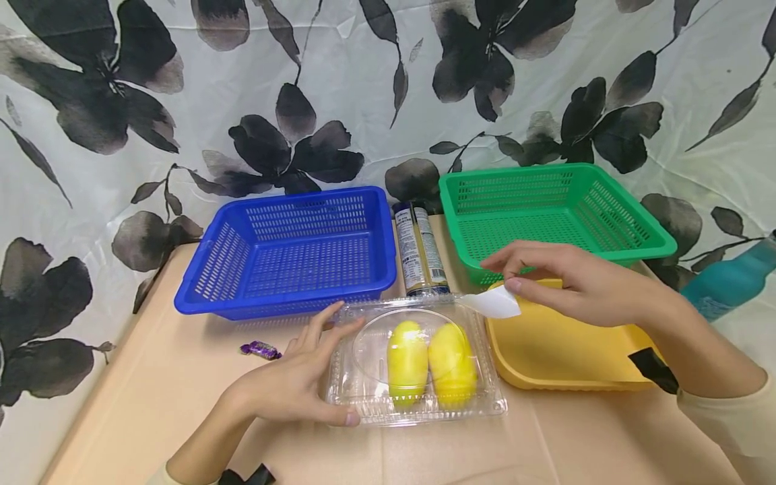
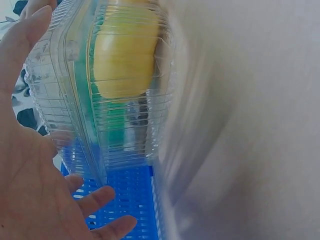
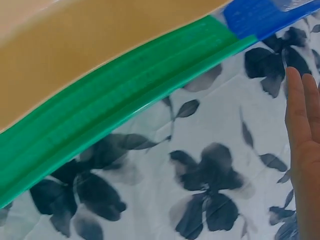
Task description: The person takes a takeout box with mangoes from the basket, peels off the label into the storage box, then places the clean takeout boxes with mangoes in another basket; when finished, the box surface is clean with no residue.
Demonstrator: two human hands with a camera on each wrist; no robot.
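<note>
A clear plastic clamshell container lies on the table with two yellow, mango-like fruits inside. My left hand holds the container's left end, thumb at the near side and index finger at the lid's far left. Its other fingers are spread beside the container in the left wrist view. Above the far right corner, my right hand pinches a white piece of paper between thumb and fingers. The paper reaches down to the lid; whether it is stuck there I cannot tell. Only extended fingers show in the right wrist view.
Behind are a blue basket, two labelled cylindrical containers and a green basket. A yellow tray lies under my right arm. A purple-wrapped candy is at left; a teal bottle stands at right.
</note>
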